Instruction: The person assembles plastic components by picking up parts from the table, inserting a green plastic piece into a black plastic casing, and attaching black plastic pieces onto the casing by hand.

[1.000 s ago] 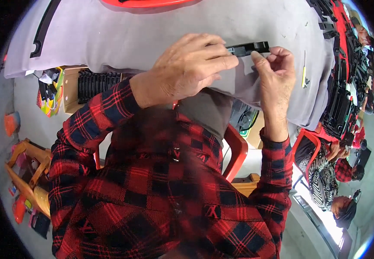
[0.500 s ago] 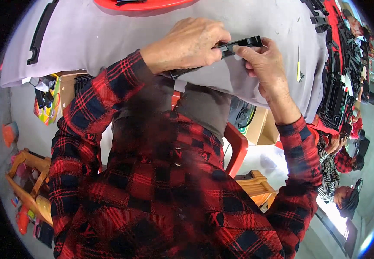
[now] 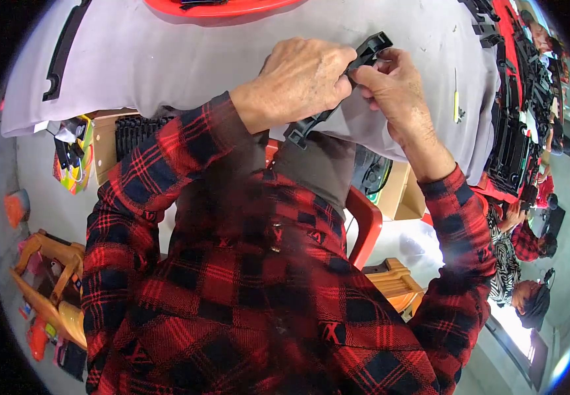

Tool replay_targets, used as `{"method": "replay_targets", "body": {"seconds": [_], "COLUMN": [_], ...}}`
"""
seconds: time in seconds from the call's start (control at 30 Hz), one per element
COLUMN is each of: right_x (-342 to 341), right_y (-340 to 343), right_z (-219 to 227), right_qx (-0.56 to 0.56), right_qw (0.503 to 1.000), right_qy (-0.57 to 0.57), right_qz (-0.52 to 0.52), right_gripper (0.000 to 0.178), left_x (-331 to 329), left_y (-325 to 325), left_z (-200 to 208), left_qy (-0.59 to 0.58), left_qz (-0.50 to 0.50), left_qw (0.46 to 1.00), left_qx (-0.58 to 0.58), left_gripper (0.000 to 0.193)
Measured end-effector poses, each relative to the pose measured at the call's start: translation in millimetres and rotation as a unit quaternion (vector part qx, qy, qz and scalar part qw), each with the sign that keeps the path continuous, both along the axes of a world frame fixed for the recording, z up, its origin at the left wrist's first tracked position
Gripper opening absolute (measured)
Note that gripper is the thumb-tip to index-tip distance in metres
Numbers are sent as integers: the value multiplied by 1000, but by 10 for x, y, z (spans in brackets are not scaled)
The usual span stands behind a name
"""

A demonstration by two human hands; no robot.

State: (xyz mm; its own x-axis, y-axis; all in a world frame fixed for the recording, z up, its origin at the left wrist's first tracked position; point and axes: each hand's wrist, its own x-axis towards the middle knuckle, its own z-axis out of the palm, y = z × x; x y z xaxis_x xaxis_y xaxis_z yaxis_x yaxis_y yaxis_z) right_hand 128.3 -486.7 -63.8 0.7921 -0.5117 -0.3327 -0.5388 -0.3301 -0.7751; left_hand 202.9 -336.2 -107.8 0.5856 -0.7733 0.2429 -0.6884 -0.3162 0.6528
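A long, narrow black plastic part (image 3: 372,46) slants across the near edge of the cloth-covered table, its lower end above my lap. My left hand (image 3: 305,78) is closed around its middle, knuckles up. Against its right side, near the upper end, my right hand (image 3: 393,85) has thumb and fingers pinched together. Whatever sits between those right fingertips is too small or too hidden to make out. A similar black strip (image 3: 63,56) lies at the table's far left.
A red tray (image 3: 226,14) with dark items stands at the far edge. A thin tool with a yellow handle (image 3: 456,107) lies to the right. Many black parts (image 3: 512,131) cover a red surface beyond it, with people nearby. Cardboard boxes (image 3: 409,197) sit below the table.
The black part has turned to a steeper slant, its upper end higher and its lower end now showing. My left hand has shifted slightly right; my right hand has moved a little left along it.
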Motion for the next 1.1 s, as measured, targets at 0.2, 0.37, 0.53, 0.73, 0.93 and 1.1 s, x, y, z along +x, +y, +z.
{"method": "replay_targets", "body": {"seconds": [0.2,0.37,0.53,0.73,0.93,1.1], "right_x": [64,89,108,118,119,125], "right_y": [-57,-43,-64,-58,-6,-14], "right_z": [23,26,24,37,93,77], "right_qx": [60,79,92,100,99,87], "right_qw": [997,995,994,994,994,994], "right_qy": [43,56,62,53,52,64], "right_qz": [-14,-11,2,3,5,10], "right_gripper": [37,24,25,27,27,28], "left_x": [-10,-27,-39,-39,-41,-29], "left_y": [-11,-8,-24,-33,-41,-64], "left_z": [29,17,53,76,78,120], "left_qy": [37,38,42,46,52,67], "left_qz": [-13,-5,-5,0,1,2], "left_qw": [999,999,999,998,998,996], "left_qx": [12,-1,18,40,36,51], "left_gripper": [27,24,22,22,21,21]}}
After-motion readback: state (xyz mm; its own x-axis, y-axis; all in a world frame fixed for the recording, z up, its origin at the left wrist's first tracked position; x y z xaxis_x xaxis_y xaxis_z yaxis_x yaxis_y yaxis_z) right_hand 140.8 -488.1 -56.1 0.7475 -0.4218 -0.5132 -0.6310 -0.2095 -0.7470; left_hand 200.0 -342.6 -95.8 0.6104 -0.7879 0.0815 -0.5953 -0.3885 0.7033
